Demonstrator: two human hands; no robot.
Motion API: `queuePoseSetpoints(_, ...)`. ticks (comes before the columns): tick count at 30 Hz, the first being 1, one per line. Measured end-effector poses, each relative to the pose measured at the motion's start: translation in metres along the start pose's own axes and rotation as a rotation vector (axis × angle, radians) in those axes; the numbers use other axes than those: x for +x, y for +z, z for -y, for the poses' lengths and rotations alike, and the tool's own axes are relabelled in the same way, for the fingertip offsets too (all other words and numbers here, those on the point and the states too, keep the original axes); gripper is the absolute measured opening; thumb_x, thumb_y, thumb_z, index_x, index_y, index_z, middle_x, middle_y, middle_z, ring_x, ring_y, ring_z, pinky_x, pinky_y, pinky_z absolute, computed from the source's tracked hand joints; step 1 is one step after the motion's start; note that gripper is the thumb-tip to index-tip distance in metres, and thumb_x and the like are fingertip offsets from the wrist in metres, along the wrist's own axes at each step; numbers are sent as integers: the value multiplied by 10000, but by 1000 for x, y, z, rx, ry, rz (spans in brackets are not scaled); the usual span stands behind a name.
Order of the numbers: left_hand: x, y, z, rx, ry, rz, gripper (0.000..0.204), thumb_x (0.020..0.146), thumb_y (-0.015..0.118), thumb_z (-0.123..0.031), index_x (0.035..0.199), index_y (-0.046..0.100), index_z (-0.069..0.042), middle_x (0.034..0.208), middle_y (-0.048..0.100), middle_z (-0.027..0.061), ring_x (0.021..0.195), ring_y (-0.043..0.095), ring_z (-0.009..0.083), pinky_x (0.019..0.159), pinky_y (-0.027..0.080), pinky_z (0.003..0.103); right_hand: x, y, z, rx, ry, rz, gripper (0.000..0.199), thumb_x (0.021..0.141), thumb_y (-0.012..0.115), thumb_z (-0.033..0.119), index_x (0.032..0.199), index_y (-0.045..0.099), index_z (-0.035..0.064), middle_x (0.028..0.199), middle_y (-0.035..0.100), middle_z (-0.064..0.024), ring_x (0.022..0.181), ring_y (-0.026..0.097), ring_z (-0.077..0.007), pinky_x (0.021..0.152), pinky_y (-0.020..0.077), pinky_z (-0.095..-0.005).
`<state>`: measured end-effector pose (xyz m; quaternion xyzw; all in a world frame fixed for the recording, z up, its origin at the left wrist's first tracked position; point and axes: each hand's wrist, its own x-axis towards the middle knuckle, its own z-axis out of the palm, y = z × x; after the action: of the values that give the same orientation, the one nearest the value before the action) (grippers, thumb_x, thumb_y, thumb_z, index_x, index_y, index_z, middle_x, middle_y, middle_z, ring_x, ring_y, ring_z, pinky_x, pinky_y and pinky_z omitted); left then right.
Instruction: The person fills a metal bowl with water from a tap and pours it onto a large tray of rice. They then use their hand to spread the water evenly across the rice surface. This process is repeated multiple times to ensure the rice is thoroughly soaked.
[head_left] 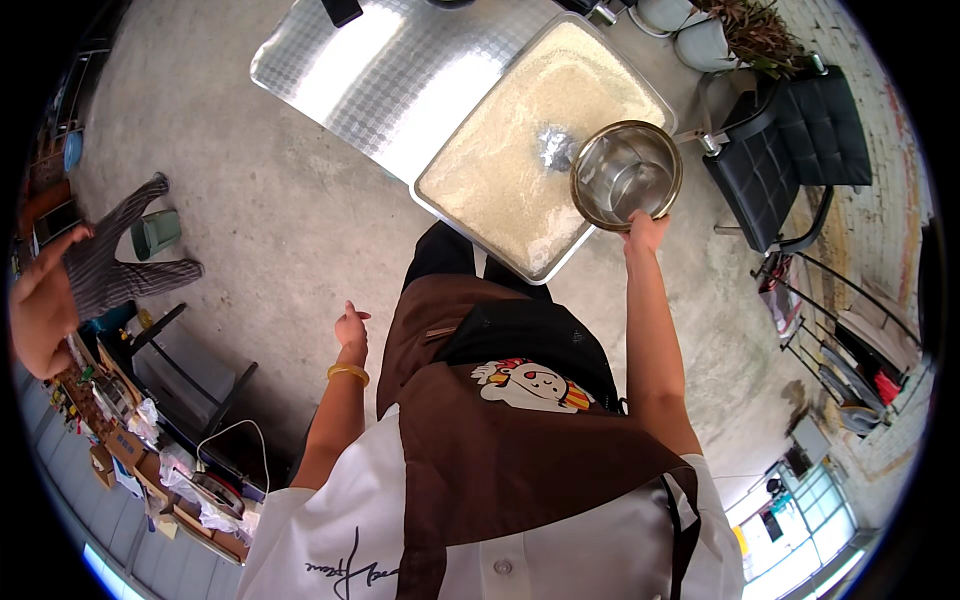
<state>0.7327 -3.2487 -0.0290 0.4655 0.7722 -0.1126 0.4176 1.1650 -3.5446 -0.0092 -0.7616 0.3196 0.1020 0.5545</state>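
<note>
Steel bowl (627, 175), empty and shiny, is held tilted over the right-hand corner of a large rectangular tray (440, 205) of pale grain. Right hand (645, 232) grips the bowl's near rim. Left hand (351, 327) hangs free at the side, fingers loosely curled, holding nothing. The tray overhangs the edge of a patterned metal table (340, 70). Bare concrete floor (270, 230) lies open to the left; a black chair (800, 140) stands close on the right.
</note>
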Motion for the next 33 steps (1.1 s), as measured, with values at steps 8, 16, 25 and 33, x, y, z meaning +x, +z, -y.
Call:
queuePoseSetpoints(8, 4, 0, -1, 19, 28, 4, 543, 860, 333, -446, 658, 583, -9, 407, 358, 19, 344, 356, 146, 360, 318, 291, 13, 3, -13, -82, -173, -49, 651, 596, 470, -19, 1205, 254, 63, 1093, 418, -159, 897, 508, -294, 535, 520, -387)
queuePoseSetpoints(16, 6, -2, -7, 3, 19, 18, 543, 860, 332, -443, 644, 588, -16, 402, 352, 17, 344, 355, 145, 358, 321, 291, 1, 7, -3, -264, -363, -77, 721, 661, 462, -7, 1308, 145, -22, 1249, 340, -197, 1106, 398, -303, 889, 361, -332)
queuePoseSetpoints(25, 9, -3, -14, 20, 33, 12, 544, 857, 331, -447, 650, 596, -19, 396, 352, 20, 340, 361, 155, 356, 323, 296, -17, 11, 10, -245, -508, -49, 729, 681, 458, -56, 1318, 104, -41, 1331, 237, -220, 1231, 270, -315, 1021, 210, -332)
queuePoseSetpoints(33, 16, -2, -18, 8, 43, 12, 538, 855, 347, -441, 633, 596, -20, 399, 345, 13, 343, 356, 144, 354, 317, 292, -36, 15, 21, -237, -638, -13, 735, 685, 437, -101, 1329, 91, -26, 1333, 227, -212, 1225, 277, -312, 1019, 217, -342)
